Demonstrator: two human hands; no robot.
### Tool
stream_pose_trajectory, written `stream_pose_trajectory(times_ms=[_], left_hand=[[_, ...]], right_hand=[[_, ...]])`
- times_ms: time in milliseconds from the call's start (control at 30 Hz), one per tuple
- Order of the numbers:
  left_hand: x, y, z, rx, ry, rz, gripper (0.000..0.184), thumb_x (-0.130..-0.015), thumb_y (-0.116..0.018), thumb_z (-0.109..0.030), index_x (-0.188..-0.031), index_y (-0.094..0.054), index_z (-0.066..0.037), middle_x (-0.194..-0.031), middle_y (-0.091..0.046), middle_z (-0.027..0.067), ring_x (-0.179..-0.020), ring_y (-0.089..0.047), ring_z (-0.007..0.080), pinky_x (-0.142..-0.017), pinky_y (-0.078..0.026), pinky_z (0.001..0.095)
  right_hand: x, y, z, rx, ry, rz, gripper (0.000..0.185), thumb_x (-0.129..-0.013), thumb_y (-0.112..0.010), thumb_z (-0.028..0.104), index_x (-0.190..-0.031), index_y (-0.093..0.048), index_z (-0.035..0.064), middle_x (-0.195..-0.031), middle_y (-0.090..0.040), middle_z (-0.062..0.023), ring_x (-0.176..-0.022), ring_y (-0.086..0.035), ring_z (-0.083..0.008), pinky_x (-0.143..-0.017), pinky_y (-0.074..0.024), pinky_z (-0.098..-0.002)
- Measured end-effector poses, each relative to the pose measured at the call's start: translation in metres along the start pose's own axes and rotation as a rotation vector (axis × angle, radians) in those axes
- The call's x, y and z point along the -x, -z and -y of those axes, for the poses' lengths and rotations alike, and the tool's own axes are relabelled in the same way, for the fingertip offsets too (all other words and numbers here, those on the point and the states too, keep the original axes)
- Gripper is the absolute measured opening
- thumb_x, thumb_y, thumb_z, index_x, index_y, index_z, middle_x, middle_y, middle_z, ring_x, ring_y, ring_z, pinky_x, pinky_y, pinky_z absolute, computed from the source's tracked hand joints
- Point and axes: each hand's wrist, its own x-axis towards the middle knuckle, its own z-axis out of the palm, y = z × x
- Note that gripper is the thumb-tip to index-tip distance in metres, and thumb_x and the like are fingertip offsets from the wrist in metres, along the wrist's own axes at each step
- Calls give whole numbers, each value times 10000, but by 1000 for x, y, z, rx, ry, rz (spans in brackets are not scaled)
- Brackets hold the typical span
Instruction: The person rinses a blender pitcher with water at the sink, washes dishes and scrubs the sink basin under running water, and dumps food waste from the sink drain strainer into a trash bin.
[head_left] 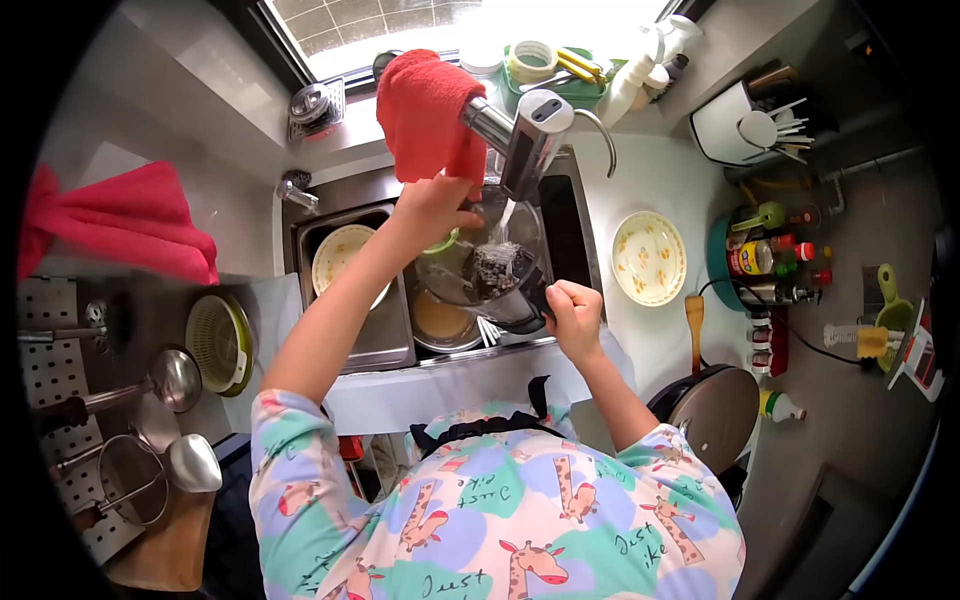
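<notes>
The clear jug [462, 268] is over the sink [385, 355], in its right-hand part, tilted beneath the tap [540, 125], with a stream of water [507, 218] falling into it. The right hand [574, 310] is closed round the jug's dark handle [538, 292], close to the sink's front right corner. The left hand [432, 212] is up by the red cloth [425, 115] draped over the tap, fingers partly hidden; whether it grips anything I cannot tell.

The jug looks stiff-walled, likely plastic or glass, so treat it as breakable. It should grow heavier and pull away from the wrist as water collects, and its wet wall will be slick. The handle is the sound place to hold, with a second hand supporting the base or far wall.

Overhead, the tap head limits lifting straight up. To the left, the sink's divider and the bowl [345, 258] in the left basin crowd a swing; below, a pan [443, 325] sits close. The easiest way out seems to be toward the sink's right edge, where a strip of table [650, 185] runs beside the patterned bowl [649, 258]
</notes>
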Motion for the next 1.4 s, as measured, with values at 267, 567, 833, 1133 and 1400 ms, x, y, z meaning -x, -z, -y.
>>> stream_pose_trajectory(times_ms=[267,567,833,1133,1400], left_hand=[[25,-40,12,1682,398,58,565,-715,-618,46,-1265,-490,14,-1254,-545,127,-1170,-532,226,-968,-425,326],[-16,-29,-8,1514,539,-213,595,-721,-431,45,-1315,-441,34,-1233,-577,111,-1180,-523,229,-958,-393,248],[-6,1,-44,1348,452,-243,564,-629,-476,67,-1183,-575,31,-1128,-620,102,-1039,-590,199,-941,-426,283],[15,-38,-14,1576,184,-322,470,-715,-522,89,-1179,-572,35,-1208,-593,112,-1120,-550,186,-956,-402,278],[4,-49,-19,1280,394,-339,338,-831,-616,-1,-1164,-571,36,-1139,-625,103,-1074,-570,168,-903,-454,287]], right_hand=[[9,14,-6,-74,-64,-58,407,-883,-527,200,-526,-426,33,-470,-424,15,-402,-419,-61,-383,-309,-240],[-19,4,-15,-260,-38,-111,413,-894,-458,265,-545,-358,66,-502,-386,17,-407,-383,-58,-384,-300,-218],[-8,6,-31,-285,69,-99,422,-894,-413,288,-599,-502,0,-520,-481,-16,-432,-409,-64,-413,-303,-230],[-2,14,-28,33,291,-116,348,-795,-483,229,-560,-409,-17,-466,-381,-49,-421,-362,-101,-408,-252,-285],[0,21,-39,30,199,-118,332,-774,-495,236,-557,-470,-14,-471,-448,-70,-431,-434,-124,-426,-310,-281]])
